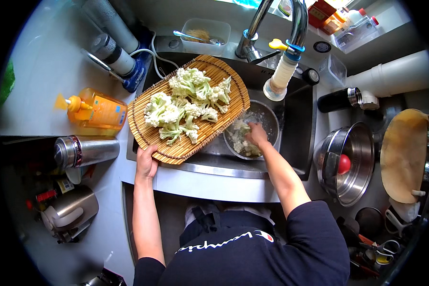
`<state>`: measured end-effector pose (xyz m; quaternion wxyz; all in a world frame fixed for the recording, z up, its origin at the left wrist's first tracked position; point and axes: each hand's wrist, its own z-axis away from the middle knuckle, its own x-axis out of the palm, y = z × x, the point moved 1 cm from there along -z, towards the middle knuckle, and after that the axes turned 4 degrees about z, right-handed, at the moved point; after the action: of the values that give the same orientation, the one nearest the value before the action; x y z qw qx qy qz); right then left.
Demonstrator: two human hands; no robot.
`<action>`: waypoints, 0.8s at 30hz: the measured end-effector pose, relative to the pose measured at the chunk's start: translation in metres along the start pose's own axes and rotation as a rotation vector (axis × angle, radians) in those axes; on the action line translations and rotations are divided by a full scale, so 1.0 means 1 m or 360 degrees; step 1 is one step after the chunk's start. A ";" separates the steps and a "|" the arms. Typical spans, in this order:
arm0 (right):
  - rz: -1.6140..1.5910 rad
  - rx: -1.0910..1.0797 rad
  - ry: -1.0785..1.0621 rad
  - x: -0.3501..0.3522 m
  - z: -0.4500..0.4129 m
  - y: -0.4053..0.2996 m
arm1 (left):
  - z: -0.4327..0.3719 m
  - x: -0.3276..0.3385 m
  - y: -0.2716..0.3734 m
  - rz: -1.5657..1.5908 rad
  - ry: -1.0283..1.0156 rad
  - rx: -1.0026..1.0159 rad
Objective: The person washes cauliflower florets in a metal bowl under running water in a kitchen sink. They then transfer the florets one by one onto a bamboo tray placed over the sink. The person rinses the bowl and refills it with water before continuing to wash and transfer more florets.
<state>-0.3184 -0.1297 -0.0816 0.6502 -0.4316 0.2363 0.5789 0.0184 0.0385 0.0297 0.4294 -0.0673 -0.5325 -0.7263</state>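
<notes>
My left hand [147, 162] grips the near left edge of a woven bamboo tray [214, 137], its thumb on top. Several cauliflower florets [161, 109] lie spread over the tray, which hangs above the left part of a stainless steel sink [298, 136]. My right hand [256, 134] reaches into a round metal bowl [275, 123] standing in the sink. More cauliflower pieces [241, 137] sit in water there, against my fingers. The fingertips are partly hidden in the bowl, so whether they grasp a piece is unclear.
A faucet [250, 39] with a white extension nozzle [280, 80] hangs over the bowl. Left of the sink stand an orange soap pump bottle [102, 111] and a steel thermos [93, 150]. To the right are a large steel basin [359, 157] holding a red object [344, 164] and a black flask [336, 100].
</notes>
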 end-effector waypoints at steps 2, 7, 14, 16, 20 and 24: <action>-0.0116 -0.0020 0.0146 -0.013 0.005 0.002 | 0.000 -0.001 0.001 -0.0003 0.0007 0.0013; -0.0282 -0.0145 0.0562 -0.055 0.025 0.000 | -0.002 -0.005 -0.001 0.0014 -0.0045 0.0037; -0.0401 -0.0233 0.0757 -0.092 0.046 -0.014 | -0.003 -0.007 -0.003 0.0025 -0.0037 0.0051; -0.0377 -0.0249 0.0784 -0.097 0.048 -0.015 | -0.003 -0.004 -0.004 0.0046 -0.0030 0.0066; -0.0375 -0.0289 0.0840 -0.100 0.050 -0.019 | -0.004 -0.007 -0.006 0.0050 -0.0019 0.0088; -0.0410 -0.0379 0.0925 -0.107 0.055 -0.038 | -0.003 -0.006 -0.005 0.0055 -0.0013 0.0104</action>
<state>-0.3155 -0.1406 0.0439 0.5685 -0.6777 0.2861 0.3682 0.0199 0.0392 0.0219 0.4417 -0.0654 -0.5566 -0.7006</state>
